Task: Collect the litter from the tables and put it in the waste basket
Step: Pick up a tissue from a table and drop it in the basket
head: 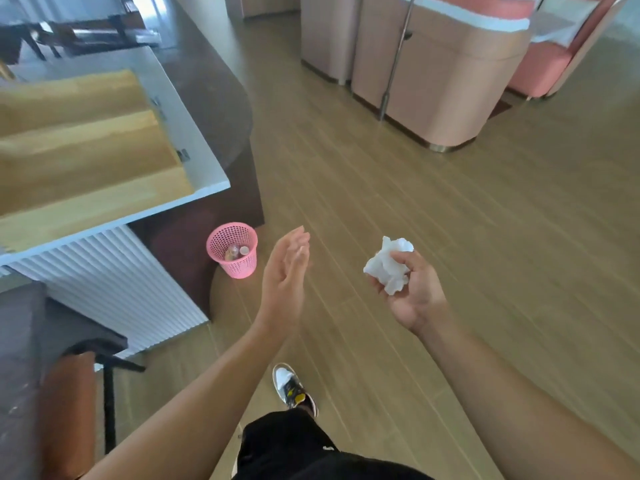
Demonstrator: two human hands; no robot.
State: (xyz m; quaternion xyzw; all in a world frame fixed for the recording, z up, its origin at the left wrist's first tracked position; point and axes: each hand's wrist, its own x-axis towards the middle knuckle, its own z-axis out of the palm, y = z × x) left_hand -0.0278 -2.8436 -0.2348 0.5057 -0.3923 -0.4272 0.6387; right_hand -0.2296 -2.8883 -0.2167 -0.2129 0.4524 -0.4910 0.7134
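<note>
While right hand (417, 294) pinches crumpled tissue (385, 266) palm-up, left hand (285, 273) spread straight, near pink waste basket (239, 269).

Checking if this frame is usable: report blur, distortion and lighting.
Head view: wide-angle distortion bows the wooden plank floor and white-rimmed wooden table; motion blur softens its top and the left hand; the crumpled white tissue in the right hand and the pink perforated plastic waste basket are readable; light soft, no hard shadows.

Your left hand (286, 271) is held out flat, fingers straight and together, palm turned toward your right hand (414, 292), which lies palm up, thumb and fingers curled round a crumpled tissue (386, 266), both bare forearms stretched forward.
</note>
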